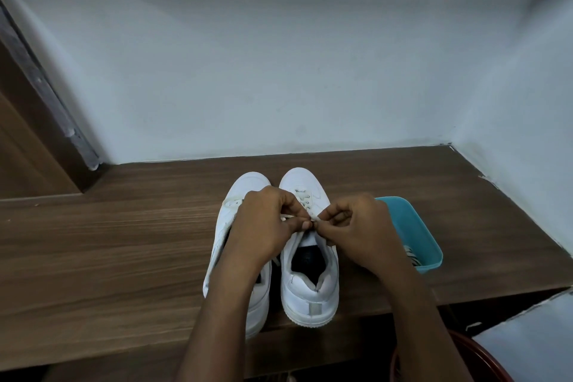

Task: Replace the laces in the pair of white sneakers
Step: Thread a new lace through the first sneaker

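Knuckles-up pinch grip — left hand (266, 222), right hand (356, 225), lace (311, 213)

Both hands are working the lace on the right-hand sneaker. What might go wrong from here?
1. The left hand and right hand both pinch the lace; the right sneaker stands with its heel near the front edge of the table, so a hard tug may drag it off.
2. The left forearm crosses the left sneaker, which looks tilted; it may get knocked over.
3. The teal tub sits close beside the right wrist and may be nudged.
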